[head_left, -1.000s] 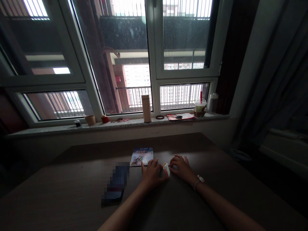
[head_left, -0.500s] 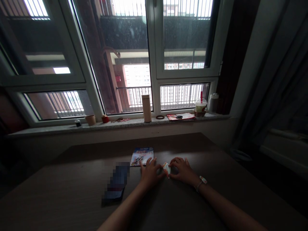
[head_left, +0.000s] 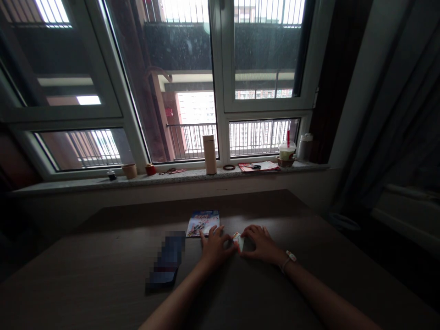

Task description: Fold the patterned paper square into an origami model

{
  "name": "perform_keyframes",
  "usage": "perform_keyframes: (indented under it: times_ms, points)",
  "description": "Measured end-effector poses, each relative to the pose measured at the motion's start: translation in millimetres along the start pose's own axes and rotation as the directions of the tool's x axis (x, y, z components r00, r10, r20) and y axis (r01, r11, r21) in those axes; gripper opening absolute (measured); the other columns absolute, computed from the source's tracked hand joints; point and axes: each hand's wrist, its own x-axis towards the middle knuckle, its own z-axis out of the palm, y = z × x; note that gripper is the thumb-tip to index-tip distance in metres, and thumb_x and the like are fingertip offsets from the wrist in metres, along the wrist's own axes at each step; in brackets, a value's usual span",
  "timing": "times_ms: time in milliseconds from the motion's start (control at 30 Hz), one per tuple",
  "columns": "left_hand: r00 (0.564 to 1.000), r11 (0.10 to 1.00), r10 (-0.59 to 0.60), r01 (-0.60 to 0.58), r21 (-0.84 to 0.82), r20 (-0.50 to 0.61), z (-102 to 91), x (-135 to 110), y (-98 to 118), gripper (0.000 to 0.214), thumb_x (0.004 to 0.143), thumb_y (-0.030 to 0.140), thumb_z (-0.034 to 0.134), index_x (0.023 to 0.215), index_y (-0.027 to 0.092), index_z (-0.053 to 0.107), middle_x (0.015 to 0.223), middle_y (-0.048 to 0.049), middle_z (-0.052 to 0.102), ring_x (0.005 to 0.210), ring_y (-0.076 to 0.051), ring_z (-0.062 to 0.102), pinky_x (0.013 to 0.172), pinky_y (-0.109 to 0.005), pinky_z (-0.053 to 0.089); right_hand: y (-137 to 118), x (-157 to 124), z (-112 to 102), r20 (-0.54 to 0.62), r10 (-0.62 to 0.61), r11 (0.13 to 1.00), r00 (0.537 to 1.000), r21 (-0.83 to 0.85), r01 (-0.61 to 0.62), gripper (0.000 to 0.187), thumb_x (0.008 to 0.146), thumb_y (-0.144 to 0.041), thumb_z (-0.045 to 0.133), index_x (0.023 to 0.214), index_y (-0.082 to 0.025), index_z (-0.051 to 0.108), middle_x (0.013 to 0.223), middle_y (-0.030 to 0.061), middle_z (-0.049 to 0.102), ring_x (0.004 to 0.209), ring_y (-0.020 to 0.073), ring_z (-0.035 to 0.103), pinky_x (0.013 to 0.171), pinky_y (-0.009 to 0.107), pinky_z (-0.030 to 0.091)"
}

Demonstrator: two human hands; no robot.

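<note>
Between my two hands, low over the dark table (head_left: pixel 103 256), is a small folded piece of paper (head_left: pixel 238 241), white with orange-red patches. My left hand (head_left: pixel 215 247) pinches its left edge between thumb and index finger, with the other fingers spread towards a printed booklet (head_left: pixel 202 223). On the opposite side my right hand (head_left: pixel 261 244) grips the paper's right edge with thumb and fingertips. A bracelet (head_left: pixel 288 260) circles the right wrist. The paper's edges are partly covered by my fingertips.
Left of my left forearm lies a blurred dark blue flat thing (head_left: pixel 167 261). Along the windowsill (head_left: pixel 178 176) stand a beige flask (head_left: pixel 209 155), a paper cup (head_left: pixel 129 171), a drink cup with a red straw (head_left: pixel 286 150), and scissors (head_left: pixel 255 167) on red-and-white sheets.
My right hand's fingers have shifted slightly on the paper, and the paper's visible shape has changed a little. My left hand stays almost in place.
</note>
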Motion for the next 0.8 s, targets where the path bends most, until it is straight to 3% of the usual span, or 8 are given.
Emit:
perform_keyframes:
  times_ms: [200,433,633,800]
  points:
    - [1.0,0.999,0.03,-0.03,-0.027,-0.009,-1.8,5,-3,0.013,0.084,0.039,0.066,0.091,0.031,0.074,0.139,-0.002,0.053,0.135,-0.035,0.035,0.107,-0.074,0.0,6,3,4,-0.048,-0.009,0.999,0.999,0.052,0.012,0.025,0.088,-0.048,0.053,0.1,-0.033,0.069,0.118,0.001,0.059,0.121,0.024,0.046,0.115,0.056,0.008]
    - [1.0,0.999,-0.001,0.002,-0.048,0.018,-3.5,8,3,0.008,0.085,0.034,0.066,0.087,0.03,0.073,0.138,-0.0006,0.054,0.134,-0.032,0.036,0.107,-0.074,0.002,1,12,15,-0.138,0.097,0.994,0.986,0.067,-0.089,0.017,0.086,-0.038,0.057,0.086,-0.028,0.071,0.108,0.002,0.061,0.114,0.0237,0.05,0.113,0.056,0.013]
    - [1.0,0.998,-0.01,0.011,-0.057,0.016,0.5,9,0,0.026,0.084,0.038,0.066,0.11,0.038,0.069,0.146,-0.0013,0.047,0.137,-0.035,0.032,0.106,-0.076,0.002,-1,12,15,-0.118,0.126,0.992,0.985,0.041,-0.122,0.033,0.084,-0.04,0.058,0.115,-0.033,0.066,0.122,0.0043,0.057,0.122,0.0253,0.044,0.114,0.051,0.015]
    - [0.999,0.999,0.01,-0.007,-0.048,0.05,2.9,11,-2,0.022,0.086,0.039,0.063,0.106,0.04,0.072,0.149,0.0003,0.043,0.139,-0.036,0.028,0.107,-0.075,-0.002,3,13,17,-0.104,0.121,0.993,0.987,0.008,-0.12,0.03,0.084,-0.043,0.058,0.112,-0.037,0.069,0.124,0.0032,0.055,0.124,0.0263,0.042,0.114,0.051,0.014]
